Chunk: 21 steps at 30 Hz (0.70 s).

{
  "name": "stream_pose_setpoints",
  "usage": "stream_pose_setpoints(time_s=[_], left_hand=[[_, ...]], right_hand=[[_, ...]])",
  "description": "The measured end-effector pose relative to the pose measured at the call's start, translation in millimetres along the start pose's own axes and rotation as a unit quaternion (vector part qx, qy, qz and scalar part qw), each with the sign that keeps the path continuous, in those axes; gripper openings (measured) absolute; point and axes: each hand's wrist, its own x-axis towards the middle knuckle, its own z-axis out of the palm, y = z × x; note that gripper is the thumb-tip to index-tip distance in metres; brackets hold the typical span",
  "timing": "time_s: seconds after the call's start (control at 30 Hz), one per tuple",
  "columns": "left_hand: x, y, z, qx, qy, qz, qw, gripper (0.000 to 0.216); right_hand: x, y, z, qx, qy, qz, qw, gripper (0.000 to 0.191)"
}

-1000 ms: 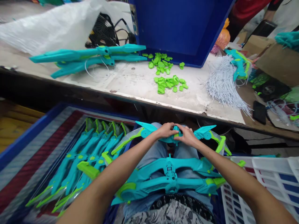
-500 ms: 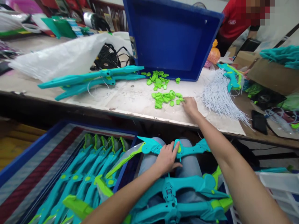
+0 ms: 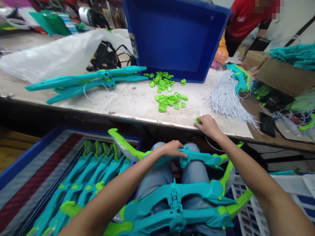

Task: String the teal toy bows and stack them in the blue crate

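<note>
My left hand (image 3: 173,148) is closed around the middle of a teal-and-green plastic toy bow (image 3: 205,158), which lies across my knees. Its bracketed centre now shows beside my fingers. At the front edge of the table, my right hand (image 3: 208,125) pinches a small green plastic piece (image 3: 197,120). Loose green pieces (image 3: 169,100) of the same sort lie in two clusters farther back on the tabletop. Nearer to me, two more toy bows (image 3: 194,191) rest over my lap, below both hands.
A blue crate (image 3: 172,39) stands on its side behind the pieces. White cords (image 3: 226,101) spread at the right of the table (image 3: 137,113); teal bows (image 3: 86,80) lie at left. A blue-rimmed bin (image 3: 55,134) holds several bows. Someone in a red shirt (image 3: 246,19) is beyond.
My right hand has drawn back from the green pieces to the table edge with one piece. The bow under my left hand has turned, and its left green tip now points up.
</note>
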Motion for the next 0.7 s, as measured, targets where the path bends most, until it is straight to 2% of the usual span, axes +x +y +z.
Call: stream_pose_setpoints(time_s=[0.1,0.17,0.23,0.33,0.43,0.53,0.7], left_hand=[[12.3,-14.2,-0.3,-0.097,-0.018,0.021,0.995,0.038],[17.7,-24.0,2.0,-0.150,-0.031,0.040,0.987,0.044],[21.1,-32.3,4.1,-0.192,-0.046,0.047,0.979,0.050],[24.9,-40.8,6.2,-0.246,-0.060,0.038,0.967,0.054],[27.9,-44.4,8.2,-0.281,-0.058,0.033,0.958,0.054],[29.4,-44.6,10.8,-0.297,-0.060,0.036,0.952,0.055],[28.1,-42.7,11.9,-0.289,-0.048,0.036,0.955,0.061]], right_hand=[[4.5,15.9,5.5,0.064,0.036,-0.078,0.994,0.020],[5.6,20.7,7.8,0.110,0.051,-0.084,0.989,0.018],[-5.2,14.1,8.8,0.140,0.081,-0.088,0.983,0.017],[-48.3,-16.5,13.2,0.174,0.127,-0.157,0.964,0.021],[-101.8,-51.6,27.5,0.157,0.137,-0.229,0.951,0.021],[-132.6,-70.2,45.7,0.118,0.160,-0.225,0.954,0.019],[-132.9,-74.1,58.4,0.098,0.188,-0.200,0.957,0.018]])
